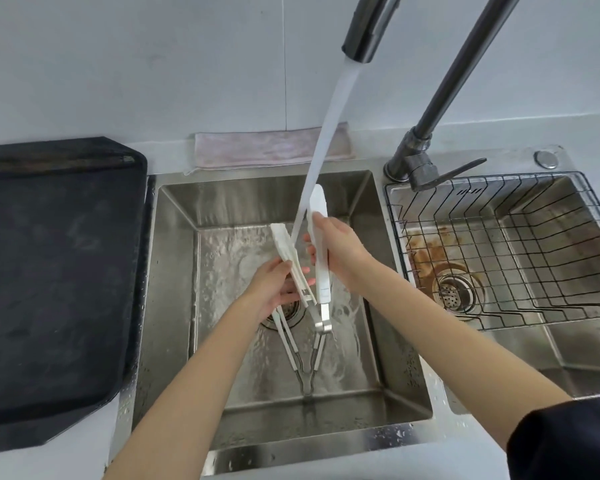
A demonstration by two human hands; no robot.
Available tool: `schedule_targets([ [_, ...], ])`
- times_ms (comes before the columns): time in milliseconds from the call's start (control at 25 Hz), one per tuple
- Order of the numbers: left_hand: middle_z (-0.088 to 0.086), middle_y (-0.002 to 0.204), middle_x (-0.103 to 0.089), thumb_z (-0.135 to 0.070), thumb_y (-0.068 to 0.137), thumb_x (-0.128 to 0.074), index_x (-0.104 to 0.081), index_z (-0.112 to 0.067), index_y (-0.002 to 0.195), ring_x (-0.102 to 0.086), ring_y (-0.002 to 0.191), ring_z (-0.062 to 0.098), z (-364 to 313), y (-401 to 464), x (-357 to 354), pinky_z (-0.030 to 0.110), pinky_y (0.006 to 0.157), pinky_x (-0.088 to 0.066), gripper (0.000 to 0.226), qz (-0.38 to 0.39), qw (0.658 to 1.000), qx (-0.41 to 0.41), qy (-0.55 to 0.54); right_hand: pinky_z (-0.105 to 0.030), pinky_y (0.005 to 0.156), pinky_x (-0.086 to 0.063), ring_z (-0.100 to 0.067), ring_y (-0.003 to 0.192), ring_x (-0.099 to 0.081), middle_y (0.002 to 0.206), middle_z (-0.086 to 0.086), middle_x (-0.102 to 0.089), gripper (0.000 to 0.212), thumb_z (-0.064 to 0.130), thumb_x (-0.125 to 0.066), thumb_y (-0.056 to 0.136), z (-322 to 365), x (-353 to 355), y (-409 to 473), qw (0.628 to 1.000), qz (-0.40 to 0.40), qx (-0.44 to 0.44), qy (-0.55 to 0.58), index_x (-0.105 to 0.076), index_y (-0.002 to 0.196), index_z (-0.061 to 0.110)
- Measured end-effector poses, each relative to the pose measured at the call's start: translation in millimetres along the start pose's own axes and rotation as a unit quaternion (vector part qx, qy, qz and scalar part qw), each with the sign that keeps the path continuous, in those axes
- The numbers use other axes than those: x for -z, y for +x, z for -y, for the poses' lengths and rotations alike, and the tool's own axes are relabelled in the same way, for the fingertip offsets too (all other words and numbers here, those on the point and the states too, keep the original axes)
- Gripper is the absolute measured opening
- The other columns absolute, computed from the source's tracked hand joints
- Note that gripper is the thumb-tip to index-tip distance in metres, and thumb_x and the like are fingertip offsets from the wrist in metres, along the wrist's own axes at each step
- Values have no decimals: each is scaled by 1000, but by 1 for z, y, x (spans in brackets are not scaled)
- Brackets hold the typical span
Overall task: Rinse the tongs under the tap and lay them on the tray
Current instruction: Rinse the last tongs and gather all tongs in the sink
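Right hand (pixel 340 251) grips one arm of the white tongs (pixel 321 258); left hand (pixel 274 285) cups the other arm, tips up in the stream, hinge low over the sink (pixel 257 188). Risk: wet plastic slips on the carry left to the black tray (pixel 56 271). Second pair lies on the sink floor.

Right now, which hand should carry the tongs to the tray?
Left, probably. The left hand already holds one arm of the white tongs, and the black tray lies left of the sink. The right hand would have to cross over.
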State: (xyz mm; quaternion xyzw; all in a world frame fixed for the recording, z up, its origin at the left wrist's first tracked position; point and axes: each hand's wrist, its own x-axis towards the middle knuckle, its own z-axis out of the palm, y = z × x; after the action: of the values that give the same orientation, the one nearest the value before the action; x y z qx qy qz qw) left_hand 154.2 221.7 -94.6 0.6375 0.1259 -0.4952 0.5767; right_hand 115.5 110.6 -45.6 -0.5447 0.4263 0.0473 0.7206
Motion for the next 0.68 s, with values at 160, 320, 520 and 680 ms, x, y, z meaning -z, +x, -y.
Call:
schedule_targets([
  [160,7,107,-65,-6,98,-35,-44,-6,134,-65,80,15,-5,1,-15,24,53,-56,38,6,999,36,-39,-23,54,-42,-11,56,-45,76,1,-53,26,27,-38,98,6,3,-7,997,3,58,-54,-46,113,7],
  [320,8,100,-64,-2,96,-36,-42,-5,133,-65,81,18,-3,5,-16,29,66,-53,38,7,996,43,-76,-21,54,-44,-9,56,-49,77,3,-51,42,27,-44,96,-6,7,-4,989,-45,102,-97,-36,131,5],
  [520,9,81,-56,-32,98,-38,-49,-9,105,-60,73,20,-6,2,-12,38,80,-51,27,1,993,33,-115,-23,51,-38,-10,56,-44,81,2,-51,41,29,-31,100,-25,19,13,989,-112,65,-67,-39,135,10],
  [680,3,72,-46,-33,91,-52,-49,-11,97,-52,62,15,-20,0,-13,27,57,-56,23,26,984,-14,-177,-17,34,-26,-11,46,-31,69,-2,-45,30,29,-22,102,-31,21,15,991,-116,-56,46,-43,110,10],
])
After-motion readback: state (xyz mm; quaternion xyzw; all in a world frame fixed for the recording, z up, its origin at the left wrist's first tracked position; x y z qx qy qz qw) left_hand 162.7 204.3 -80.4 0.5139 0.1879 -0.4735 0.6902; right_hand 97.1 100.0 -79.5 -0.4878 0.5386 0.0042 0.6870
